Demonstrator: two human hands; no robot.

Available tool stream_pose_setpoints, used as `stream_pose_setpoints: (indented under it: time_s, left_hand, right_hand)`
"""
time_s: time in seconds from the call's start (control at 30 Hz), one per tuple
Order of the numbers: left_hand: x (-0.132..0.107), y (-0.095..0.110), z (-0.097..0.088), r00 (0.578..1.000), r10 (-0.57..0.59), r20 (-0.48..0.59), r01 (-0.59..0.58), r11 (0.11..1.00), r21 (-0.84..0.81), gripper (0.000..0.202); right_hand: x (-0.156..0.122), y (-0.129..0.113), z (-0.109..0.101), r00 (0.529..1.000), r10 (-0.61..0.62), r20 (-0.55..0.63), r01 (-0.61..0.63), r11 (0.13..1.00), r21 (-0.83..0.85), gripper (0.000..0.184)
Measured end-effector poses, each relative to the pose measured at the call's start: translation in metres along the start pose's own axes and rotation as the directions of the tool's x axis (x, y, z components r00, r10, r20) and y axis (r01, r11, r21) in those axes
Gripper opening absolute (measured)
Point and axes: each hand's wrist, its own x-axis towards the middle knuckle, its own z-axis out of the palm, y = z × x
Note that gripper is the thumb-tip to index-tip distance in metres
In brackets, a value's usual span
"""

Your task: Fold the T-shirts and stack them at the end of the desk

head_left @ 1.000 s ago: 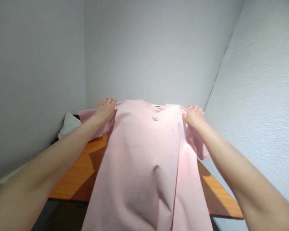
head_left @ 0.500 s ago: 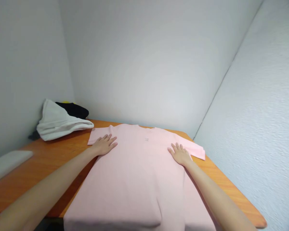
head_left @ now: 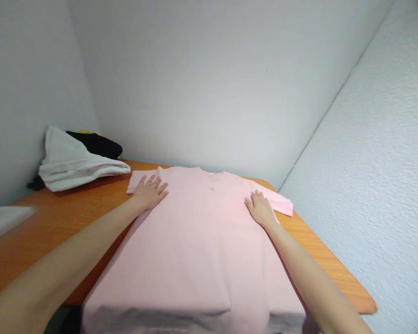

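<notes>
bright, even light | soft shadows | edges stretched, blurred

Pink t-shirt point(head_left: 198, 241), spread flat and smooth on desk point(head_left: 55, 222), collar toward far wall, hem over near edge

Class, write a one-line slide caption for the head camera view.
Left hand and right hand lie flat on a pink T-shirt spread over a wooden table.

T-shirt point(head_left: 202, 241) spread on counter point(head_left: 316, 260), hem overhanging at 6 o'clock; left hand point(head_left: 149, 192) and right hand point(head_left: 261, 209) flat on its shoulders; clothes pile point(head_left: 73, 162) at 10 o'clock.
</notes>
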Motion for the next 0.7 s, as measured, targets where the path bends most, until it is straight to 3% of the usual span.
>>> stream_pose_setpoints:
  time_s: [0.1,0.17,0.3,0.4,0.5,0.7]
  left_hand:
    - [-0.018,0.028,-0.016,0.994,0.039,-0.102,-0.038,0.999,0.018,0.056]
    - [-0.043,0.049,-0.022,0.991,0.081,-0.11,-0.082,0.997,-0.001,0.059]
    - [-0.107,0.079,-0.023,0.985,0.173,0.008,-0.171,0.976,-0.134,0.065]
    - [-0.142,0.084,-0.019,0.988,0.125,0.093,-0.104,0.974,-0.2,0.071]
    - [-0.153,0.081,-0.016,0.992,0.107,0.072,-0.09,0.974,-0.207,0.07]
    - [-0.151,0.08,-0.019,0.991,0.116,0.07,-0.101,0.978,-0.185,0.068]
  right_hand:
    - [-0.021,-0.008,-0.02,0.994,0.033,-0.108,-0.025,0.997,0.076,0.06]
    - [-0.049,-0.011,-0.032,0.997,0.032,-0.076,-0.022,0.992,0.122,0.066]
    - [-0.12,-0.005,-0.043,0.993,-0.092,0.073,0.085,0.991,0.099,0.08]
    - [-0.156,0.005,-0.047,0.982,-0.105,0.156,0.093,0.992,0.083,0.082]
    - [-0.168,0.015,-0.052,0.976,-0.105,0.193,0.087,0.991,0.099,0.078]
    - [-0.165,0.014,-0.058,0.974,-0.104,0.201,0.08,0.989,0.124,0.077]
